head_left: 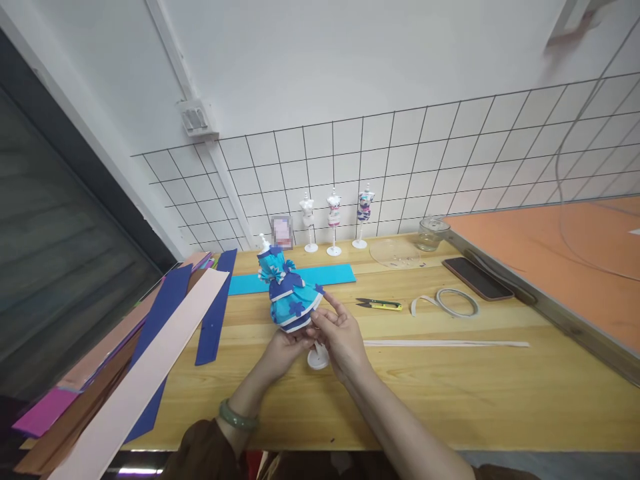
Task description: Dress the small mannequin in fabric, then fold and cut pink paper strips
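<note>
A miniature dress form [264,241] with a white stand leans to the left between my hands. It wears a blue doll dress [289,300] with white edging and dark blue flower shapes on the skirt. My left hand [284,357] is closed at the underside of the skirt, its fingertips partly hidden. At the hem's right side, my right hand [343,337] pinches the edge between thumb and fingers, with the index finger stretched toward a flower. The round white base [318,358] shows below the hands.
Behind stand three small mannequins [334,217]. Foam-like strips, including a pale pink one [150,360], lie at left; a light blue strip [330,274] lies behind the dress. To the right are thread snips [380,305], a tape roll [457,303], a phone [477,278] and a glass [432,235].
</note>
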`<state>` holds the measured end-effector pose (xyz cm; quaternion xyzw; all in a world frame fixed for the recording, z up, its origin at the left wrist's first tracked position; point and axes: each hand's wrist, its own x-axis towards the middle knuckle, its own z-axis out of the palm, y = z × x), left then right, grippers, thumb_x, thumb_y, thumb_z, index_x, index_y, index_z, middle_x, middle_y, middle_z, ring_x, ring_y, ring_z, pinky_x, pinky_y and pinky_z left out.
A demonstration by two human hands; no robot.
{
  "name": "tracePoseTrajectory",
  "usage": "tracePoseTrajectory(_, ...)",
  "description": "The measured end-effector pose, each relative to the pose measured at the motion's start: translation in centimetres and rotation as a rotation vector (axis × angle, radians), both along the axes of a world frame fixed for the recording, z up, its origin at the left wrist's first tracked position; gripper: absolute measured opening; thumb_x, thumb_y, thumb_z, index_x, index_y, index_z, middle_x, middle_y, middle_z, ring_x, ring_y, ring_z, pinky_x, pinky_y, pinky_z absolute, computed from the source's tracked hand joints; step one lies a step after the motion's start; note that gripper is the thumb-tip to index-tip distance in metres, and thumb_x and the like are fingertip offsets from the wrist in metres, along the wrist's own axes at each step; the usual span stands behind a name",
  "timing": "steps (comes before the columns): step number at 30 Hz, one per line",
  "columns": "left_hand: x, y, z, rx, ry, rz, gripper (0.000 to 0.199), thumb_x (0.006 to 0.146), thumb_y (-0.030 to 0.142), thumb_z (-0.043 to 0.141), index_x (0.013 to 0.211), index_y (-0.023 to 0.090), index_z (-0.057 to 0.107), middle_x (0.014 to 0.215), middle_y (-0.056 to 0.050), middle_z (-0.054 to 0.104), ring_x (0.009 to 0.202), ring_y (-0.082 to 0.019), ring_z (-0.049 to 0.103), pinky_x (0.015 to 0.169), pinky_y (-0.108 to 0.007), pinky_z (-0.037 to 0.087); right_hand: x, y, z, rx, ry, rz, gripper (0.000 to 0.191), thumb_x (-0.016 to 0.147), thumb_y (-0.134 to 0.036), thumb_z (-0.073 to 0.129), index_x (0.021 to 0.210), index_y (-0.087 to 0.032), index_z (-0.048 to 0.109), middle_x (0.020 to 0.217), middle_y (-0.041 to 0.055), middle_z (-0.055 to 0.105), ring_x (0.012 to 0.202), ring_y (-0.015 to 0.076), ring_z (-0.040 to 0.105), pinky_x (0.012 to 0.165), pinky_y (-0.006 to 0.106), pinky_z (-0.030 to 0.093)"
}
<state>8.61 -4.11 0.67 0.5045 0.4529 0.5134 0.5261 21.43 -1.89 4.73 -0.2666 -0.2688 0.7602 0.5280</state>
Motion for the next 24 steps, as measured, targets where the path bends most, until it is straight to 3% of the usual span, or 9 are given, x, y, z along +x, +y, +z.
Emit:
tracePoseTrajectory(6,-0.02,0.14,-0.24,0.031,0.004,-0.058,0.026,0.072,0.03,0.069,0.093,0.014,0.066,0.091,-0.007,0.068,0.084,-0.018,0.061,0.078,-0.03,0.048,0.21,0.03,0.06,-0.013,-0.017,-0.032,0.08,0.056,-0.026,0.08,0.123,-0.014,0.037,0.07,-0.0028,0.066,0.053,0.0083,0.061,0.052,0.018,0.052)
tracePoseTrajectory(10,-0.09,0.24,-0.21,0.028,0.019,-0.047,0.023,0.07,0.03,0.071,0.087,0.014,0.066,0.088,-0.007,0.069,0.082,-0.017,0.061,0.077,-0.029,0.047,0.24,-0.12,0.02,-0.014,-0.034,-0.017,0.08,0.056,-0.026,0.081,0.123,-0.015,0.038,0.074,-0.0014,0.067,0.057,0.0099,0.063,0.054,0.02,0.053)
tracePoseTrajectory(19,0.04,0.07,0.26,0.046,0.041,-0.09,0.023,0.074,0.033,0.067,0.086,0.014,0.065,0.083,-0.006,0.067,0.078,-0.017,0.06,0.073,-0.028,0.046,0.34,-0.17,0.34,0.067,-0.058,-0.072,0.073,0.057,-0.025,0.079,0.119,-0.015,0.043,0.079,-0.0019,0.065,0.057,0.0087,0.059,0.05,0.02,0.048)
tracePoseTrajectory(24,-0.17,0.11,-0.01,0.058,0.073,-0.109,0.022,0.075,0.034,0.065,0.082,0.012,0.066,0.078,-0.007,0.066,0.076,-0.018,0.06,0.074,-0.03,0.046,0.79,0.56,0.58,0.025,-0.033,-0.102,0.063,0.062,-0.028,0.076,0.116,-0.014,0.046,0.068,-0.0028,0.065,0.058,0.0085,0.059,0.051,0.018,0.046)
